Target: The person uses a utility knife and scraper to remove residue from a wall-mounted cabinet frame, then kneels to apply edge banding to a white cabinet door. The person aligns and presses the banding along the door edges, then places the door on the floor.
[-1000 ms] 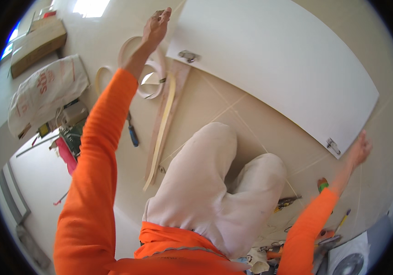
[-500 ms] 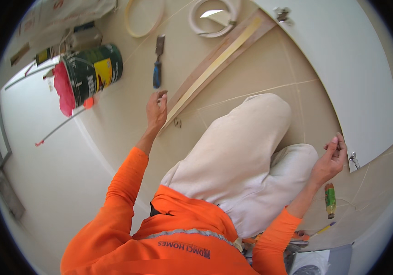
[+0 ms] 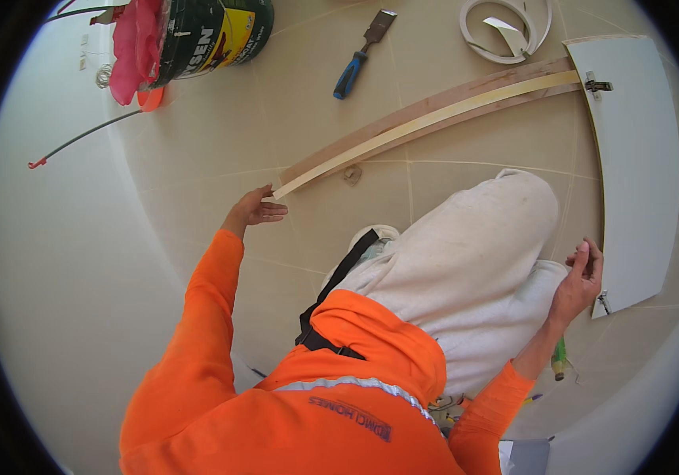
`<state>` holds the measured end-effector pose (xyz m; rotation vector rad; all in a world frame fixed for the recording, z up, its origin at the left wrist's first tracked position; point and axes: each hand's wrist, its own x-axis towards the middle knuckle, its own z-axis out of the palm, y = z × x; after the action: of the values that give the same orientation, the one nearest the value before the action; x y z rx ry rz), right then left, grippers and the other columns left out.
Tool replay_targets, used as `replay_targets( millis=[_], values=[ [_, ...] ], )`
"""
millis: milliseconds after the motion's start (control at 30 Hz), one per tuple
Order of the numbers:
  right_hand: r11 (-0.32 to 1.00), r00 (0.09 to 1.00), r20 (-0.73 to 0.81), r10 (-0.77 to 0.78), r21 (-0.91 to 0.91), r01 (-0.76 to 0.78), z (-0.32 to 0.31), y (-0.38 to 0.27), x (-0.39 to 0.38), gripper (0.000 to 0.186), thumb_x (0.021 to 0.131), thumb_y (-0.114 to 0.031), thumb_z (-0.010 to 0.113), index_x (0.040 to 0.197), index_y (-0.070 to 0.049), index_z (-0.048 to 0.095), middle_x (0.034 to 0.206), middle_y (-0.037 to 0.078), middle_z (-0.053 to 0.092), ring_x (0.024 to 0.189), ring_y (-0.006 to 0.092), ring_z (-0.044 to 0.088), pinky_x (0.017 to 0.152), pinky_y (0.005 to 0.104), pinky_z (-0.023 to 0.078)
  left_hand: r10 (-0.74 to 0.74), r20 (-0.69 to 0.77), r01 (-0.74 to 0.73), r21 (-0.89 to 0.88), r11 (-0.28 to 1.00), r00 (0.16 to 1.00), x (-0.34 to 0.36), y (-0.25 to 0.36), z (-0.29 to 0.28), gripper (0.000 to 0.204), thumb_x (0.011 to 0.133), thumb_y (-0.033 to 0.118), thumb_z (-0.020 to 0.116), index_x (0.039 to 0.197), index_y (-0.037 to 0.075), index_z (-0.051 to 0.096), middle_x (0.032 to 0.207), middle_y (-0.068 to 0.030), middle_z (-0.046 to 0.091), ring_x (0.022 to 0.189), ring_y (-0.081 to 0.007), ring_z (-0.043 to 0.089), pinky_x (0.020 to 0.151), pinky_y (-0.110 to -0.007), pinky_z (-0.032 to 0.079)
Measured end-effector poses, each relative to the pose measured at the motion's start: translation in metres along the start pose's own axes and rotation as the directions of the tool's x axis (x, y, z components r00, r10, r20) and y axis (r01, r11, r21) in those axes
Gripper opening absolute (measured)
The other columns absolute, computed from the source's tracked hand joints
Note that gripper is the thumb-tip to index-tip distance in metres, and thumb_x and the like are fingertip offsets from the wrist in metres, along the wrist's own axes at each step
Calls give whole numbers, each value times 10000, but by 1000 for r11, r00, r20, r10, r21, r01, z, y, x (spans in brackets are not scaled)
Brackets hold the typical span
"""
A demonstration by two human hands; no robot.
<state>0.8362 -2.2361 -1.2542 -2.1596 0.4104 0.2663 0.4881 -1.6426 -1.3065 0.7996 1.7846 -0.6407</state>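
My left hand (image 3: 255, 210) reaches to the near end of a long pale yellow strip (image 3: 426, 120), fingers stretched out and apart. Its upper fingers are close to the strip's tip; whether they touch it I cannot tell. The strip lies along a brown wooden board (image 3: 363, 141) on the tiled floor. Beside the left edge of a white panel (image 3: 640, 182), my right hand (image 3: 578, 283) is closed, thumb against curled fingers. What it holds, if anything, is hidden. Metal hinges (image 3: 597, 85) are fixed at the panel's edge, and its far end meets the board.
A blue-handled chisel (image 3: 359, 59) and a coil of white edging (image 3: 518, 55) lie beyond the board. At the far left is a dark green bucket (image 3: 216, 39) with pink material at its mouth. A green bottle (image 3: 559, 360) lies by my right forearm.
The view has swung, so the bucket, chisel and panel appear shifted. My left hand has turned, its fingers now spread beside the strip's end. My right hand stays closed by the panel.
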Motion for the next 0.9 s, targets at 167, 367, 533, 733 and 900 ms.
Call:
replay_targets(
  millis=[167,367,533,733,900],
  values=[
    [997,999,19,-29,68,28,8,-2,-2,223,1032,-175,662,1158,5,702,858,-5,627,755,69,560,710,222,479,26,128,-4,-165,986,991,33,-6,3,386,1072,310,533,1321,19,481,1159,-214,635,1056,-296,702,895,-424,617],
    [999,1000,2,-9,48,9,1,-3,-1,186,997,-155,689,1100,-2,718,900,33,685,797,97,626,736,265,532,-23,139,70,-341,937,990,28,-2,-4,300,1036,167,584,1251,-24,500,1052,-146,635,882,-253,718,748,-323,655],
    [999,998,-41,-43,18,44,-12,7,14,194,982,-172,700,1064,1,725,912,83,705,780,139,660,745,292,545,-64,187,116,-278,954,980,-8,6,3,366,1071,238,502,1262,-65,577,946,-121,646,812,-198,696,689,-278,625],
    [1000,998,-56,12,-7,-12,-33,31,54,242,985,-230,704,1063,-2,726,898,82,714,761,152,660,736,299,549,-70,290,102,-95,990,955,-53,-1,17,382,1079,241,510,1334,-31,595,944,-90,648,826,-161,636,767,-285,575],
    [1000,997,-77,-5,1,5,-38,30,77,255,988,-248,705,1068,-6,727,880,68,712,754,142,650,728,301,546,-72,331,123,-136,983,941,-57,-7,24,392,1090,263,501,1337,-25,599,941,-79,653,831,-161,653,769,-286,590]
  ],
)
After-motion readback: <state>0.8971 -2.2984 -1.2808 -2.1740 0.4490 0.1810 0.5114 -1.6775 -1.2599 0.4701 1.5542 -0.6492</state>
